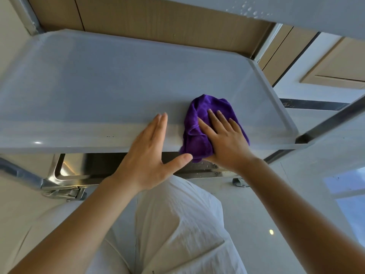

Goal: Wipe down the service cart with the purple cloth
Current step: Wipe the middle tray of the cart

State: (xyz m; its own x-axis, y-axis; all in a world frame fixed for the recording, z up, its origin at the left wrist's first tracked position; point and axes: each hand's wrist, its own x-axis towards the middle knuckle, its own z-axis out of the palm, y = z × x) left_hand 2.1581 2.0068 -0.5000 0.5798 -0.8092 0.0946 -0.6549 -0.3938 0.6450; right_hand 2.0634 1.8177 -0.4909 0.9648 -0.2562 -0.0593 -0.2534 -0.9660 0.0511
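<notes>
The service cart's middle shelf (98, 86) is a grey metal tray with a raised rim, filling the centre of the head view. A crumpled purple cloth (199, 115) lies near the shelf's front edge, right of centre, with part of it hanging over the rim. My right hand (225, 139) presses flat on the cloth, fingers straight and spread. My left hand (150, 151) is just left of the cloth, fingers straight and together over the front rim, thumb out toward the cloth.
An upper shelf (296, 8) with water drops overhangs at the top right. A shiny lower shelf (75, 169) and a caster (240, 182) show below the front edge. Metal cart posts (331, 121) stand at the right. My white trousers (177, 224) fill the bottom.
</notes>
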